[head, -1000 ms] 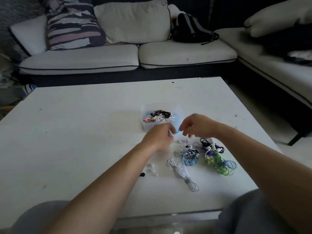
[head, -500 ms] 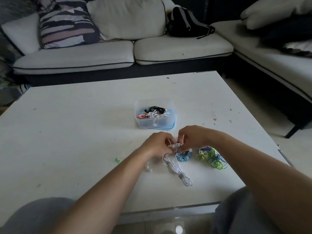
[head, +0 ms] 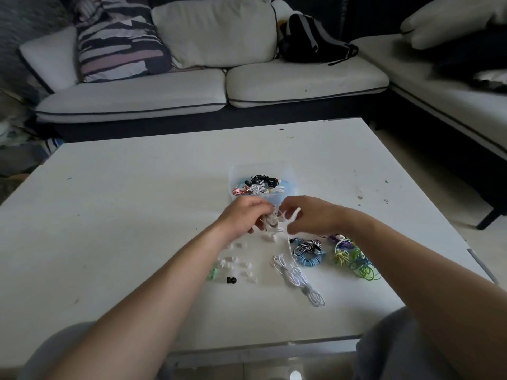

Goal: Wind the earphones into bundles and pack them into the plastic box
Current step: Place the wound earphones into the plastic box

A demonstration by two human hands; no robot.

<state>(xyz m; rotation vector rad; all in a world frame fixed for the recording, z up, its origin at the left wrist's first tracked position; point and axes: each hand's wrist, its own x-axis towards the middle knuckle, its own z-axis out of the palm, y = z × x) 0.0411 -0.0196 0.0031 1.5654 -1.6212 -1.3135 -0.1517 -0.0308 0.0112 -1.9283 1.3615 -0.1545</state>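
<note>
Hidden: the box point(head: 289, 171) front wall sits behind both hands; the white earphone point(head: 290, 218) between them is blurred.
Left hand point(head: 244, 215): fingers closed around the earphone's coil.
Right hand point(head: 310, 213): pinching its cord.
Change: both hands are now higher, against the box.
Around: loose bundles point(head: 308, 252) and ear tips point(head: 236, 266) on the counter point(head: 123, 215).

Home living room. Corner sofa point(head: 175, 97) with white cushions and dark piping across top of frame, second section at right edge. Striped pillow point(head: 120, 39) upper left, black backpack point(head: 312, 39) top centre-right. Low white coffee table point(head: 137, 193) in foreground, scuffed.
</note>
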